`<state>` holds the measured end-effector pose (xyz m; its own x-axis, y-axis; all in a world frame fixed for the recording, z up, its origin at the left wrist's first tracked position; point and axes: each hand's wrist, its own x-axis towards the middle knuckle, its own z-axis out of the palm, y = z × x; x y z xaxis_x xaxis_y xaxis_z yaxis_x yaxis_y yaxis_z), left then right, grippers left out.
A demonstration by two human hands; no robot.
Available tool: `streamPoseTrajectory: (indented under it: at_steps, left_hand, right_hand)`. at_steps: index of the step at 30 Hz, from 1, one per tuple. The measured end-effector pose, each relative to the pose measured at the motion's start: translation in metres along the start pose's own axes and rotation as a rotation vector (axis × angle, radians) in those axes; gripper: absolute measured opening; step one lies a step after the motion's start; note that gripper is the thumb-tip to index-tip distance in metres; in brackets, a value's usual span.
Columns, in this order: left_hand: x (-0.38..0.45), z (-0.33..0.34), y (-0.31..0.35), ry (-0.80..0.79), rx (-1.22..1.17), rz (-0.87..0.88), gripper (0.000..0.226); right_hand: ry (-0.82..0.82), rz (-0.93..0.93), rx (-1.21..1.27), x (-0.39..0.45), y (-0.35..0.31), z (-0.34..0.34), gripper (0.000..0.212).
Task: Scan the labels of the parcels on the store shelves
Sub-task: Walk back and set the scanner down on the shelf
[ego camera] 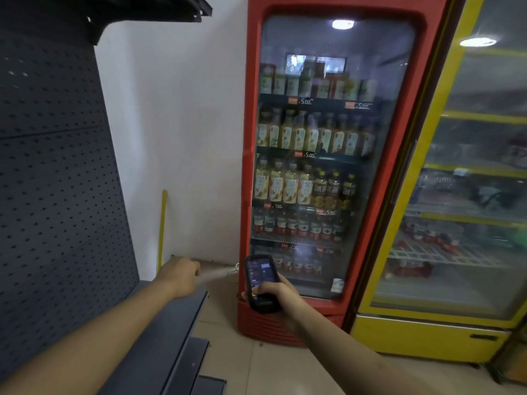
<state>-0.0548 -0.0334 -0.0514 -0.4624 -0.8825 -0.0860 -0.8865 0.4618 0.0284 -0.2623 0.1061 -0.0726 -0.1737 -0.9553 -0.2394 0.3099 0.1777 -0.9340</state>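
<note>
In front of the red glass-door drinks fridge [328, 155], a black handheld scanner [262, 283] is gripped by the right hand [278, 292], fingers curled round it. The left hand [182, 275] seems to clutch something pale and blurred. No parcels are visible; one must probably be found on the dark perforated metal shelving [57, 181] next.

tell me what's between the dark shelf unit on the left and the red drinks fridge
In the head view, a bare white wall fills the gap between the shelf unit and the red fridge, with a thin yellow stick leaning against it near the floor.
</note>
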Motion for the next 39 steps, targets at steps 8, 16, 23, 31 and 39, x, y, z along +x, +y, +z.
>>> streamPoseTrajectory:
  at_steps: [8,16,23,31,39]
  left_hand:
    - [0.058,0.024,-0.019,-0.089,-0.112,-0.143,0.041]
    - [0.08,0.037,-0.045,-0.113,-0.192,-0.382,0.027]
    - [0.066,0.06,-0.07,-0.102,-0.247,-0.64,0.013]
    - [0.066,0.082,-0.108,-0.095,-0.321,-0.794,0.015]
    - [0.071,0.099,-0.128,-0.08,-0.34,-0.885,0.02]
  right_hand:
    - [-0.128,0.029,-0.14,0.097,-0.01,-0.008,0.066]
    - [-0.389,0.122,-0.22,0.191,-0.014,0.006,0.068]
    - [-0.57,0.242,-0.284,0.232,-0.001,0.04,0.054]
    - [-0.692,0.381,-0.414,0.278,0.028,0.087,0.043]
    - [-0.739,0.432,-0.462,0.32,0.054,0.121,0.052]
